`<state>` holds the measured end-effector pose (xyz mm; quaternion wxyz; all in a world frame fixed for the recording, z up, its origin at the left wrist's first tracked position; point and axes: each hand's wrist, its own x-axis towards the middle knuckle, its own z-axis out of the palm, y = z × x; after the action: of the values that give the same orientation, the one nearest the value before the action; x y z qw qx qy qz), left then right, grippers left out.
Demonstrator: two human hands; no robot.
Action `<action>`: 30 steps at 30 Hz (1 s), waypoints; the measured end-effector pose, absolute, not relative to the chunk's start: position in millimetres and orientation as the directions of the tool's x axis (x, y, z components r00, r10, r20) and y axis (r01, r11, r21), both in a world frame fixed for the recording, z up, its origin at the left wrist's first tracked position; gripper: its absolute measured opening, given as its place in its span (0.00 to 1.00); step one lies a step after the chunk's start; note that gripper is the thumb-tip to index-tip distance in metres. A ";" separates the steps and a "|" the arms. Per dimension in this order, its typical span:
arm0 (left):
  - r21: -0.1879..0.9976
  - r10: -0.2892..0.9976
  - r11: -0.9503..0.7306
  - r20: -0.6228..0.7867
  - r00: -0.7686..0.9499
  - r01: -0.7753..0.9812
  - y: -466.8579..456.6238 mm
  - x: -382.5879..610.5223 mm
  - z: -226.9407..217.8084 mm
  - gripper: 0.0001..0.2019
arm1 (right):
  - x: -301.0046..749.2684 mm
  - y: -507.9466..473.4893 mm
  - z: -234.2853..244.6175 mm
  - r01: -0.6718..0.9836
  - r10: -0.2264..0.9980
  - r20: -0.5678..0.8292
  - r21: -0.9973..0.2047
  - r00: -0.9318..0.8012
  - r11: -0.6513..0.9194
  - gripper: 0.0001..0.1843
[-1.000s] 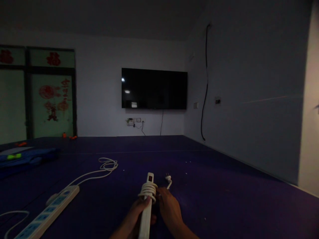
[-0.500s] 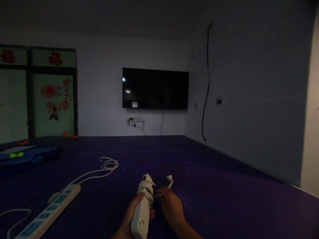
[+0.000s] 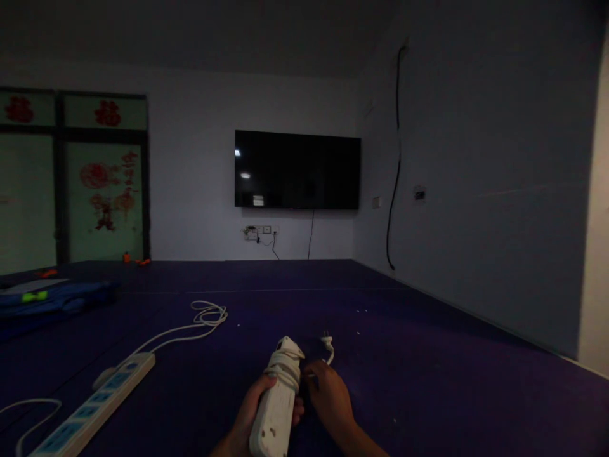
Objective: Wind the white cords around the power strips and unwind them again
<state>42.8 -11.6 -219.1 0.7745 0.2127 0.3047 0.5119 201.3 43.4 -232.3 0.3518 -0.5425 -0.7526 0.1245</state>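
My left hand [image 3: 250, 409] grips a white power strip [image 3: 275, 412] from its left side, fingertips showing at its right edge. Several turns of white cord [image 3: 284, 368] wrap around the strip's far part. Just to the right, my right hand [image 3: 329, 395] is closed on the loose length of that cord. Beyond its fingers the cord ends in a two-pin plug [image 3: 326, 339], prongs facing away from me. A second power strip [image 3: 98, 406] with blue sockets lies at the left, its cable [image 3: 209, 315] loosely coiled farther off.
Dark purple surface [image 3: 428, 381] stretches to the walls, with small white specks on it. Folded blue cloth [image 3: 71, 298] with a bright green item [image 3: 35, 296] lies far left. A television [image 3: 297, 170] hangs ahead; a black cable [image 3: 396, 158] runs down the right wall.
The held strip has turned slightly, showing more of its flat face, and its far end has shifted right. The plug and my right hand have moved a little to the right.
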 end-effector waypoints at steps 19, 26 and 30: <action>0.698 0.930 0.361 -0.222 0.291 -0.619 -9.7 39.8 -225.0 0.28 | 215.3 52.0 -223.0 0.764 0.872 0.408 -0.458 -0.272 0.453 0.13; 0.791 0.922 0.292 -0.082 0.379 -0.538 4.0 35.0 -242.7 0.24 | 215.2 56.8 -226.1 0.803 0.907 0.361 -0.463 -0.215 0.375 0.11; 0.906 0.957 0.041 0.085 0.276 -0.421 3.6 33.8 -239.7 0.36 | 215.7 54.9 -221.7 0.807 0.919 0.356 -0.484 -0.172 0.338 0.11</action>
<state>33.8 3.6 -239.7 0.6580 0.4528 0.2959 0.5239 215.7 54.9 -221.7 0.3029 -0.5679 -0.7598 0.0922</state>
